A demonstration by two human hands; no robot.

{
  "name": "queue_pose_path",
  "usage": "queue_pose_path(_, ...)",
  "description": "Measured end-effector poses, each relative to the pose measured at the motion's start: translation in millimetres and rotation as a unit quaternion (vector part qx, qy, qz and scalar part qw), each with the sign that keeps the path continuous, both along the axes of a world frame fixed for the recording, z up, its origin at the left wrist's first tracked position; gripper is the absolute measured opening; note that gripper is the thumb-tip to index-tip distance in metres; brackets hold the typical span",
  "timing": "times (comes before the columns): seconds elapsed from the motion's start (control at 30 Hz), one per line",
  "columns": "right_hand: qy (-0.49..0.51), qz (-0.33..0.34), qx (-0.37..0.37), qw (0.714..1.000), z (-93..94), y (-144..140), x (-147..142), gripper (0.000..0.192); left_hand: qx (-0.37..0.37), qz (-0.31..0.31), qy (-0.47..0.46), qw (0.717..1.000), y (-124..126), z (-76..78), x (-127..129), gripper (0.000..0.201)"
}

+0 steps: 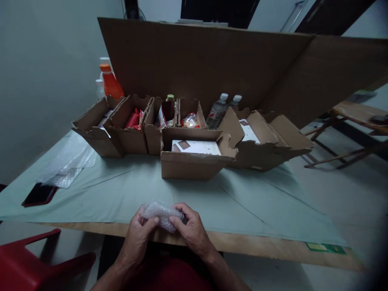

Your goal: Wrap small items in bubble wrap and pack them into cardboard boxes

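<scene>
A small bundle of bubble wrap (162, 214) is held between both hands at the front edge of the table. My left hand (141, 230) grips its left end, thumb on top and fingers curled behind. My right hand (190, 228) closes on the right end in the same way, and a dark bit shows near its fingers. What lies inside the wrap cannot be made out. Just beyond the hands stands an open cardboard box (188, 165) with a white printed box (197, 147) in it.
Several cardboard bins (130, 137) line the back, holding packets. More cardboard boxes (263, 149) stand at right, with water bottles (216, 111) behind. Loose bubble wrap (69, 157) and a phone (39, 195) lie at left. A tall cardboard sheet (212, 64) closes the back. A red stool (39, 262) is lower left.
</scene>
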State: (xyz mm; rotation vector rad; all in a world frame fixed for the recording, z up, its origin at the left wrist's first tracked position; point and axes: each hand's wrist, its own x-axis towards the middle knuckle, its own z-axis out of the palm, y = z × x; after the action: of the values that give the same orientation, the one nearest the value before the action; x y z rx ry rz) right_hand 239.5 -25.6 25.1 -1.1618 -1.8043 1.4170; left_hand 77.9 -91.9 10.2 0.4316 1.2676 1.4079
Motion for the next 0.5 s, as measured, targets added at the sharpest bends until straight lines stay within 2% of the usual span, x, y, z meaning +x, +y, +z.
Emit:
queue_pose_path(0.1,0.008,-0.015,0.012,1.0,16.6,8,11,0.019,0.016,-0.053,0.036,0.998,7,5.9,-5,0.039)
queue_pose_path(0.17,0.025,-0.028,0.028,0.999,40.7,22,27,0.019,0.074,-0.055,0.09,0.992,19,20.7,-15,0.035)
queue_pose_path(0.27,0.063,-0.071,0.069,0.993,90.5,57,50,0.019,0.177,0.026,0.236,0.955,51,54.9,-29,0.039)
queue_pose_path(0.33,0.069,-0.094,0.126,0.985,123.0,87,55,0.023,0.206,0.074,0.306,0.927,82,76.4,-33,0.049)
queue_pose_path(0.4,0.046,-0.089,0.179,0.979,147.1,120,46,0.03,0.207,0.092,0.299,0.927,117,90.1,-33,0.062)
queue_pose_path(0.5,-0.013,-0.019,0.189,0.982,164.7,166,19,0.039,0.167,0.089,0.249,0.95,160,95.4,-31,0.076)
